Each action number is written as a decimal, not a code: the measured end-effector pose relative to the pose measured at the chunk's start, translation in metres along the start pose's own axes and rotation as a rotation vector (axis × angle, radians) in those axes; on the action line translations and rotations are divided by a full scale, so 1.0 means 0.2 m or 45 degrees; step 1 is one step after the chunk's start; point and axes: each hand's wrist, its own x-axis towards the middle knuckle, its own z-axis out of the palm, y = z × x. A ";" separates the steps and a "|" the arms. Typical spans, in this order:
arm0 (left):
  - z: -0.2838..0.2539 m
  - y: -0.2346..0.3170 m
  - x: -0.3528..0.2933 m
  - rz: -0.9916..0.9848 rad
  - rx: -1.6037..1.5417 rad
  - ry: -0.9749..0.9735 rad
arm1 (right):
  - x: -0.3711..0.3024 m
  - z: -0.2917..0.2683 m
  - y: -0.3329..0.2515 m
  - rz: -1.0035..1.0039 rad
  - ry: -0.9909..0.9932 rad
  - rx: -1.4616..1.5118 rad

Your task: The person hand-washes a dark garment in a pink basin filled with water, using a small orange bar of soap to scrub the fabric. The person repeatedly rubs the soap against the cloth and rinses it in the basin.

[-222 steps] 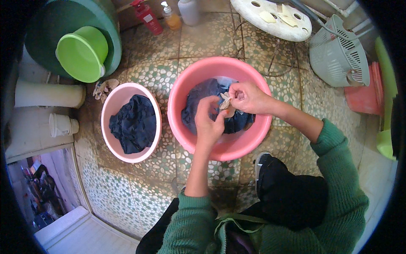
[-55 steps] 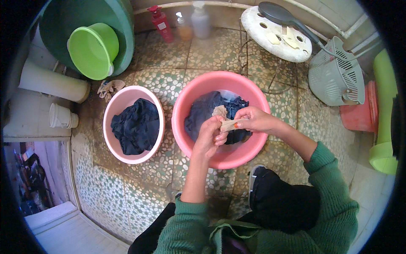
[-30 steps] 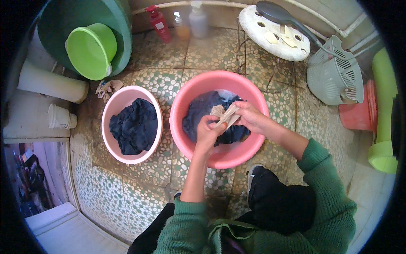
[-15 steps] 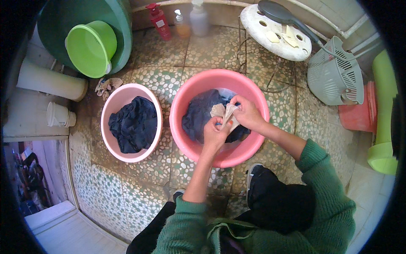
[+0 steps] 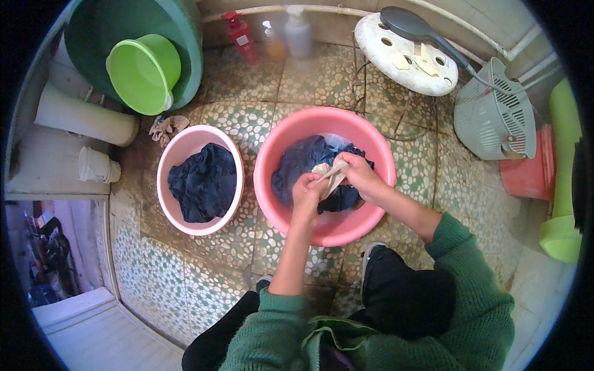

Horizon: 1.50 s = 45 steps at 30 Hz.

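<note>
Above a pink basin (image 5: pixel 262 173), my left hand (image 5: pixel 307 193) and my right hand (image 5: pixel 360 171) pinch a small beige cloth (image 5: pixel 335 175), thin and sock-like. Both hands are closed on it and close together, the cloth bunched and stretched between their fingers. Beneath them, dark blue clothes (image 5: pixel 297 167) lie soaking in the basin, with a little whitish water showing at its far side. To the left, a smaller pale pink basin (image 5: pixel 163 196) contains a crumpled dark garment (image 5: pixel 207 184).
A crumpled beige cloth (image 5: pixel 167 128) lies on the pebble-patterned floor (image 5: pixel 216 256). Far left, a green bucket (image 5: pixel 139 74) rests inside a large dark green tub (image 5: pixel 193 68). Pump bottles (image 5: pixel 242 40) line the wall. A white stool (image 5: pixel 396 59) carries a shower head (image 5: pixel 405 21); a grey basket (image 5: pixel 492 114) stands right.
My hands have drawn closer together, and the beige cloth has shifted and bunched between them. The whole view has moved slightly.
</note>
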 end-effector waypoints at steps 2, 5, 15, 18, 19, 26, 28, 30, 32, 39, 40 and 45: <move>0.00 0.07 -0.05 0.037 0.140 -0.020 | -0.03 0.00 -0.08 0.323 -0.049 0.459; -0.06 0.05 0.01 0.321 0.386 0.148 | -0.03 0.03 -0.02 0.280 -0.156 0.577; 0.06 0.21 -0.07 0.264 0.242 0.014 | 0.04 -0.02 -0.02 -0.182 -0.002 -0.301; 0.07 0.16 -0.08 0.271 0.433 -0.083 | 0.08 -0.06 0.05 -0.336 0.141 -0.275; 0.04 0.13 -0.04 0.272 0.473 -0.049 | 0.08 -0.03 0.06 -0.327 0.109 -0.266; 0.00 0.05 0.02 0.036 0.141 -0.013 | 0.03 -0.05 -0.01 -0.339 0.146 -0.646; -0.02 0.10 0.01 -0.188 -0.076 -0.081 | 0.01 -0.04 -0.06 -0.337 0.125 -0.652; -0.05 0.10 0.01 -0.326 -0.353 -0.265 | 0.01 -0.06 -0.06 -0.314 0.121 -0.757; -0.09 0.08 0.01 -0.284 -0.516 -0.389 | 0.07 -0.10 -0.01 -0.275 0.128 -0.967; 0.00 0.03 0.06 -0.295 -0.596 -0.471 | 0.15 -0.22 0.05 0.142 -0.273 -0.393; 0.00 0.04 0.06 -0.285 -0.526 -0.489 | 0.13 -0.23 0.01 0.310 -0.426 -0.154; -0.02 0.07 0.05 -0.209 -0.407 -0.384 | 0.02 -0.37 -0.34 -0.335 -0.163 -0.732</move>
